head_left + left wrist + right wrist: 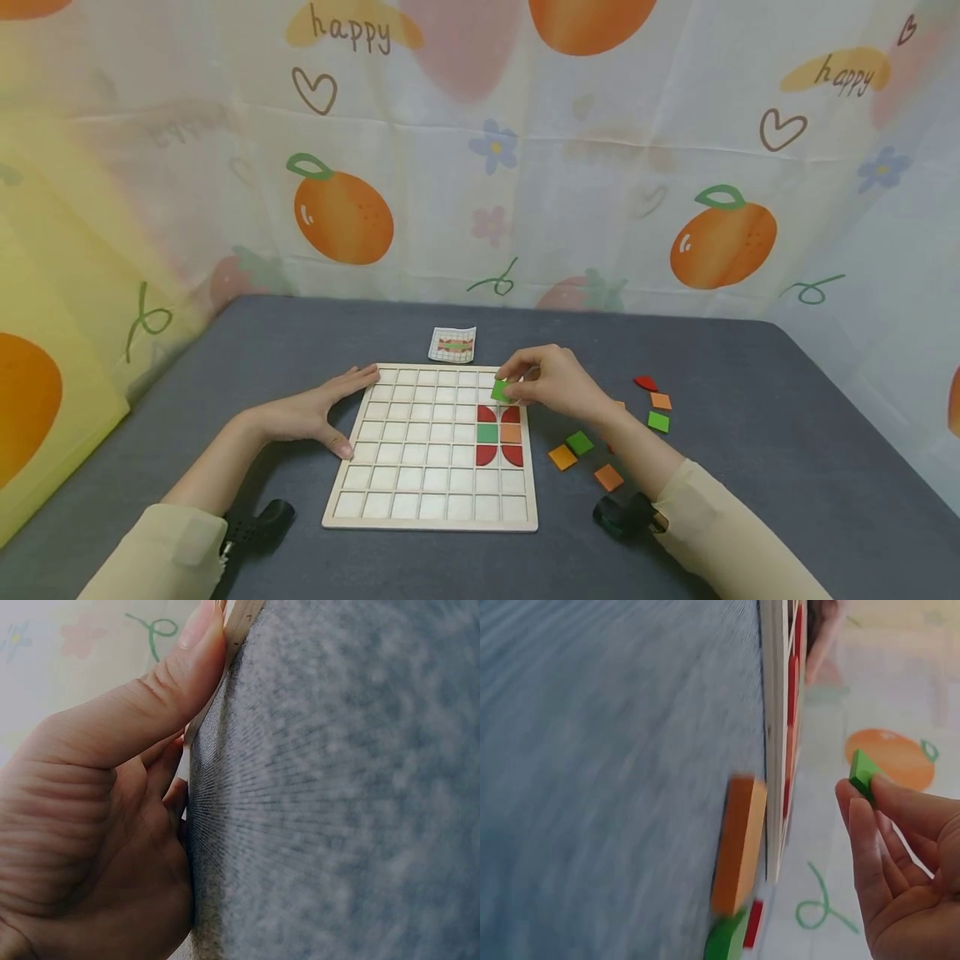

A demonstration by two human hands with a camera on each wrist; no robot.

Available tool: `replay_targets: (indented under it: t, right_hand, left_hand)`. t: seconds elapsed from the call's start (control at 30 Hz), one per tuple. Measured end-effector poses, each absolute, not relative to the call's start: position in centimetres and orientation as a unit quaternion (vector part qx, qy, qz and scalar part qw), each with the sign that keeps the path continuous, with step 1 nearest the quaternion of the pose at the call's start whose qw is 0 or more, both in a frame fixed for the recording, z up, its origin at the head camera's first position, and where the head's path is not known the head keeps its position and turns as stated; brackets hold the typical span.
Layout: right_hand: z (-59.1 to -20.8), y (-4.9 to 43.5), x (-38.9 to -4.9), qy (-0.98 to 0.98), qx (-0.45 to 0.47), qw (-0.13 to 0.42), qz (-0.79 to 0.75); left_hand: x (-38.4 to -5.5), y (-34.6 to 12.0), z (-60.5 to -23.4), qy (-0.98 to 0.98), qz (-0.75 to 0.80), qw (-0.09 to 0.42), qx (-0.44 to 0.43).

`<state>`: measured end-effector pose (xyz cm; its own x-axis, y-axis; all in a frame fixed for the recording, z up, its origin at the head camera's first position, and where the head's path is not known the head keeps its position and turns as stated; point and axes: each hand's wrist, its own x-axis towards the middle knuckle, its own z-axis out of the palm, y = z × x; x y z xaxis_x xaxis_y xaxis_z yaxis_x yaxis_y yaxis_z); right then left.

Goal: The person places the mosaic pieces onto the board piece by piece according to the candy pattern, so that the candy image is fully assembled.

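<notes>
In the head view, my right hand [551, 379] pinches a green square tile [500, 391] between thumb and fingers, above the upper right part of a white gridded board [405, 503]. The right wrist view shows this tile held clear of the board. Below it, in the two rightmost columns, lie red rounded pieces [486, 455] above and below a green tile [487, 433] and an orange tile [511, 433]. With thumb and fingers spread, my left hand [303, 412] touches the board's left edge and upper left corner.
Right of the board lie loose tiles: green [580, 442], orange [608, 477] and a red piece [646, 382], among several others, some partly hidden by the right forearm. A small pattern card [452, 356] lies behind the board. A printed curtain [450, 192] hangs behind the grey table [300, 333].
</notes>
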<state>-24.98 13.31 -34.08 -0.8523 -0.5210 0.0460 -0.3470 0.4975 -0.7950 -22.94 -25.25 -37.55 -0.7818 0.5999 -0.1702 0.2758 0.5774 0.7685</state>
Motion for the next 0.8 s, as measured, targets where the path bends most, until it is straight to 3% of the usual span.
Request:
replay_targets:
  t: [0.8]
  right_hand:
    - [-35.2,8.6,-24.3,0.867,-0.343,0.121,-0.342]
  left_hand:
    - [-23.0,-25.2,-37.7,0.865,0.384,0.207,0.249]
